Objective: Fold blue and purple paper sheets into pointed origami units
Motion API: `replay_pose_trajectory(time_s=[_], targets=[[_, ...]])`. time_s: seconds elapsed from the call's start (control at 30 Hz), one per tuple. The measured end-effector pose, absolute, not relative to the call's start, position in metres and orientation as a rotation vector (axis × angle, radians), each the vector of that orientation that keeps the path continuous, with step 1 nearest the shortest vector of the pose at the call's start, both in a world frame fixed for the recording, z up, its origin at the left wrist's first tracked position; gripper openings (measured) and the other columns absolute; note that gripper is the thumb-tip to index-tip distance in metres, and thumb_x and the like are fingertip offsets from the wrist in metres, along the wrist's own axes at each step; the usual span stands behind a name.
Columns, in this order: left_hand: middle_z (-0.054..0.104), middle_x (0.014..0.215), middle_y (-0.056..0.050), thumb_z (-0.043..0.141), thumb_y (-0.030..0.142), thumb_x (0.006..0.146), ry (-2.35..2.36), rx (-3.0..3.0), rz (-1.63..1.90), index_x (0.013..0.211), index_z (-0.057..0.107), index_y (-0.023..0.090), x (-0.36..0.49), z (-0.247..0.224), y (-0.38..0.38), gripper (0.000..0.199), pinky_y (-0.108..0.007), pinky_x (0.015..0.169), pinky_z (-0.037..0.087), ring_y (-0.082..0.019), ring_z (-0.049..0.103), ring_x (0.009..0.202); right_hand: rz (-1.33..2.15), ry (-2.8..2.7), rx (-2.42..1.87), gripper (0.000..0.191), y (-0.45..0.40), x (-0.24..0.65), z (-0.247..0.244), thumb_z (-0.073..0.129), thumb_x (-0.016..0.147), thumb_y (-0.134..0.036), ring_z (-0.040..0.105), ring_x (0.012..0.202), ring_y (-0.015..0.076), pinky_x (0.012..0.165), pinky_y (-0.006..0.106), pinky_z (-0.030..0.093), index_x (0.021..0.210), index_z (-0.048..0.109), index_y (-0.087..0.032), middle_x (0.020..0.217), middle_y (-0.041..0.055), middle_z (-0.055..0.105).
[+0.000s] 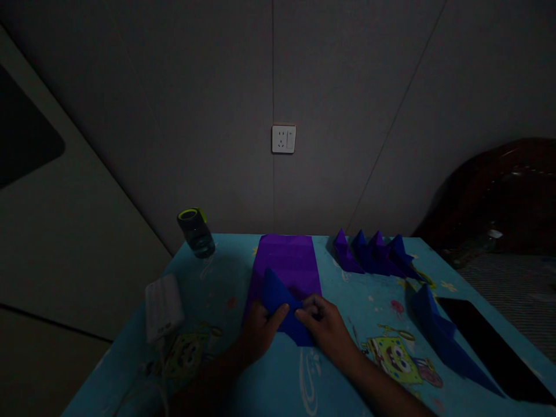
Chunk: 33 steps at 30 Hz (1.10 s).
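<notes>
A folded piece of blue paper (278, 292) is held up between my two hands, over the near part of a creased purple sheet (286, 255). My left hand (263, 327) grips its left side, thumb on top. On the right, my right hand (324, 321) pinches the paper's edge with curled fingers. Several folded paper boats, purple (345, 255) and blue (402, 255), stand in a row at the back right. One larger blue boat (447, 336) lies nearer, on the right.
A bottle (197, 234) stands at the back left of the table (226, 359). Nearer lies a white power bank (164, 307) with a cable. A long black object (490, 347) lies at the right edge. Behind is a wall with a socket (284, 139).
</notes>
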<state>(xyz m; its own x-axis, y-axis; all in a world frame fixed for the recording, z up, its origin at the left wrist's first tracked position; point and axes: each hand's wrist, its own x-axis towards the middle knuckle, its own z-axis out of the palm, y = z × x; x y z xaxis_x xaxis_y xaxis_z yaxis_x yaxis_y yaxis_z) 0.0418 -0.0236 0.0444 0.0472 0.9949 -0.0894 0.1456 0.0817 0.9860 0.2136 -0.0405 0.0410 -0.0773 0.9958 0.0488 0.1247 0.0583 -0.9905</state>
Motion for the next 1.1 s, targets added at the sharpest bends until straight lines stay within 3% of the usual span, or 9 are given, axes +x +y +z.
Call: replay_pose_trajectory(time_s=[0.07, 0.13, 0.3, 0.5, 0.67, 0.83, 0.97, 1.1], targets=[[0.059, 0.049, 0.0, 0.07, 0.046, 0.069, 1.338, 1.217, 1.074, 0.052, 0.056, 0.018, 0.041, 0.043, -0.022, 0.035, -0.026, 0.05, 0.045, -0.017, 0.059, 0.052, 1.223, -1.503, -1.212, 0.037, -0.041, 0.214, 0.04, 0.061, 0.085, -0.053, 0.05, 0.054, 0.0104, 0.049, 0.021, 0.039, 0.075, 0.056, -0.018, 0.06, -0.0044, 0.052], [0.062, 0.053, -0.001, 0.071, 0.044, 0.069, 1.283, 1.104, 1.141, 0.058, 0.06, 0.017, 0.041, 0.046, -0.021, 0.031, -0.026, 0.051, 0.046, -0.018, 0.06, 0.053, 1.295, -1.601, -1.192, 0.041, -0.043, 0.214, 0.041, 0.053, 0.089, -0.055, 0.05, 0.05, 0.0096, 0.046, 0.02, 0.038, 0.072, 0.054, -0.018, 0.059, -0.0042, 0.052], [0.074, 0.088, -0.01, 0.075, 0.035, 0.068, 1.116, 0.987, 1.246, 0.082, 0.072, 0.018, 0.041, 0.055, -0.021, 0.022, -0.034, 0.078, 0.054, -0.026, 0.069, 0.084, 1.479, -1.598, -1.143, 0.048, -0.049, 0.212, 0.041, 0.047, 0.09, -0.061, 0.05, 0.04, 0.0089, 0.037, 0.019, 0.035, 0.068, 0.05, -0.019, 0.052, -0.0052, 0.05], [0.074, 0.088, -0.009, 0.077, 0.028, 0.069, 0.935, 0.738, 1.359, 0.08, 0.071, 0.02, 0.033, 0.038, -0.013, 0.015, -0.04, 0.085, 0.055, -0.029, 0.07, 0.091, 1.515, -1.654, -1.132, 0.046, -0.047, 0.212, 0.033, 0.048, 0.091, -0.059, 0.06, 0.048, 0.0117, 0.044, 0.021, 0.046, 0.081, 0.057, -0.015, 0.065, 0.0013, 0.064], [0.074, 0.087, -0.008, 0.073, 0.034, 0.076, 0.85, 0.607, 1.411, 0.089, 0.068, 0.019, 0.029, 0.02, -0.002, 0.02, -0.039, 0.086, 0.056, -0.024, 0.072, 0.087, 1.305, -1.855, -1.109, 0.045, -0.047, 0.217, 0.039, 0.039, 0.098, -0.05, 0.067, 0.054, 0.013, 0.055, 0.022, 0.05, 0.078, 0.059, -0.016, 0.063, 0.0024, 0.067], [0.073, 0.084, -0.006, 0.077, 0.037, 0.074, 0.859, 0.476, 1.425, 0.088, 0.067, 0.017, 0.034, 0.021, 0.0, 0.027, -0.036, 0.081, 0.058, -0.022, 0.072, 0.081, 1.171, -2.046, -1.099, 0.047, -0.049, 0.222, 0.046, 0.034, 0.099, -0.051, 0.065, 0.051, 0.0124, 0.05, 0.02, 0.047, 0.08, 0.06, -0.017, 0.058, 0.0006, 0.065], [0.072, 0.081, -0.004, 0.078, 0.035, 0.073, 0.881, 0.413, 1.453, 0.085, 0.067, 0.016, 0.037, 0.027, 0.003, 0.024, -0.035, 0.077, 0.059, -0.02, 0.072, 0.077, 0.628, -2.328, -1.125, 0.044, -0.048, 0.228, 0.044, 0.048, 0.092, -0.058, 0.068, 0.076, 0.0194, 0.067, 0.027, 0.05, 0.092, 0.064, -0.017, 0.083, 0.0075, 0.071], [0.073, 0.083, -0.007, 0.078, 0.031, 0.07, 0.911, 0.469, 1.443, 0.087, 0.069, 0.016, 0.033, 0.026, 0.004, 0.024, -0.035, 0.075, 0.06, -0.023, 0.072, 0.077, 0.178, -2.433, -1.098, 0.051, -0.046, 0.228, 0.034, 0.04, 0.093, -0.061, 0.065, 0.065, 0.0203, 0.064, 0.03, 0.048, 0.085, 0.065, -0.017, 0.066, 0.0061, 0.067]])
